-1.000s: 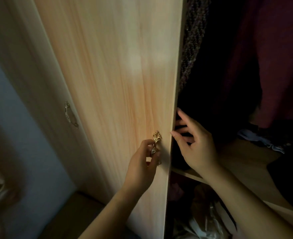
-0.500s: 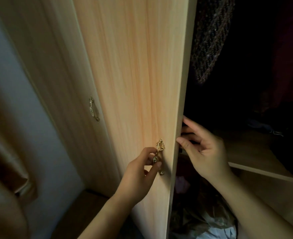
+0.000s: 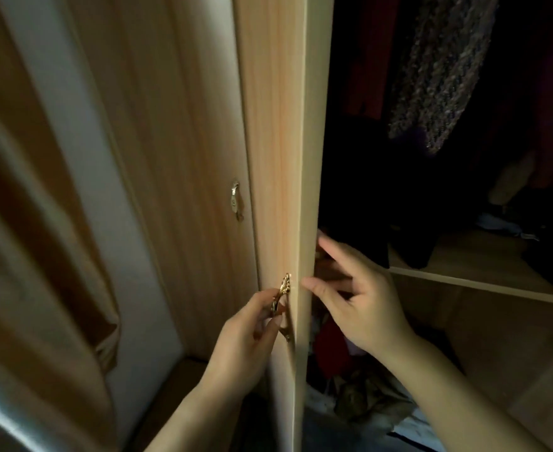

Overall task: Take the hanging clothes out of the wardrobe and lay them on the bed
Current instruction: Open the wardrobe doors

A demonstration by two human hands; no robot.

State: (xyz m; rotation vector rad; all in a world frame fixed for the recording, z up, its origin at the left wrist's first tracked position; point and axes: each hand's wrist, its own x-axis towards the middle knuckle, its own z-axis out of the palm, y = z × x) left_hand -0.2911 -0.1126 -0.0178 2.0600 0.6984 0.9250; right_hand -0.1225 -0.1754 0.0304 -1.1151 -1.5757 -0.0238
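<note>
Two hands were at work on the wardrobe door, seen edge-on from the single head view. Above and to the right of the right hand, well apart from it, the hanging clothes remained inside the dark wardrobe: a coarse, speckled knit garment showed most clearly, with dark red cloth dimly beside it. The rail and hangers were not visible. By appearance the knit would be soft, limp and fairly light, prone to snag and to slide off its hanger; in my judgement it is best taken at the hanger neck or shoulders, with the free hand gathering the body underneath.

The left hand was closed around the gilt handle on the door's outer face, thumb and fingers pinching it, forearm rising from below. The right hand was open and held nothing, fingers spread and reaching behind the door's edge, thumb lying against that edge, wrist bent slightly back. Below the right hand, loose clothing lay heaped under the shelf. No bed was in view.
</note>
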